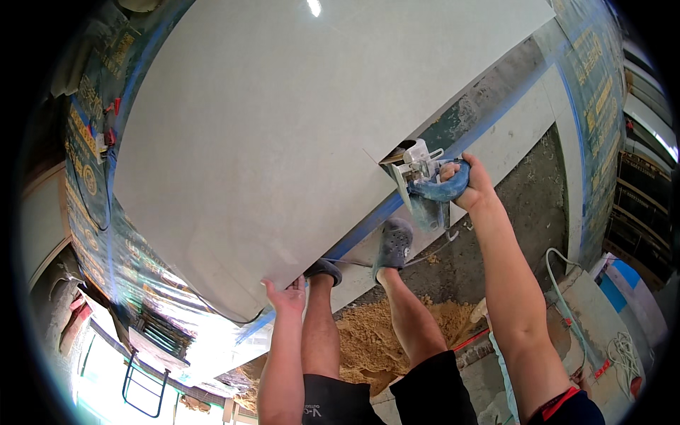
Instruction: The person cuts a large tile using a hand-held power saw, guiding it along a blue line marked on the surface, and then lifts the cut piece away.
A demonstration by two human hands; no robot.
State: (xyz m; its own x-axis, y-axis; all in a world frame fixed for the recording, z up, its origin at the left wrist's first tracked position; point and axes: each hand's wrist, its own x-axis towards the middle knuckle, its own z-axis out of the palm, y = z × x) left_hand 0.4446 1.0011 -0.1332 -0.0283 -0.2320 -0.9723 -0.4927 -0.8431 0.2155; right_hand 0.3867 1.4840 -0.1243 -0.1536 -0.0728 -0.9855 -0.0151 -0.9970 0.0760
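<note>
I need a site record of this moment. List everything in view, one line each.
Tile slab: one, pale grey-white, large, fills the upper middle.
Power cutter: one, blue handle with white body, at the slab's right edge.
Sand pile: one, tan, on the floor under the legs.
Hose: one, pale green, floor at right.
Blue strip: one, runs along the floor beside the slab.
Clogs: two, grey, on the feet.
Left hand: grips the slab's lower edge.
Right hand: closed on the power cutter's handle.
</note>
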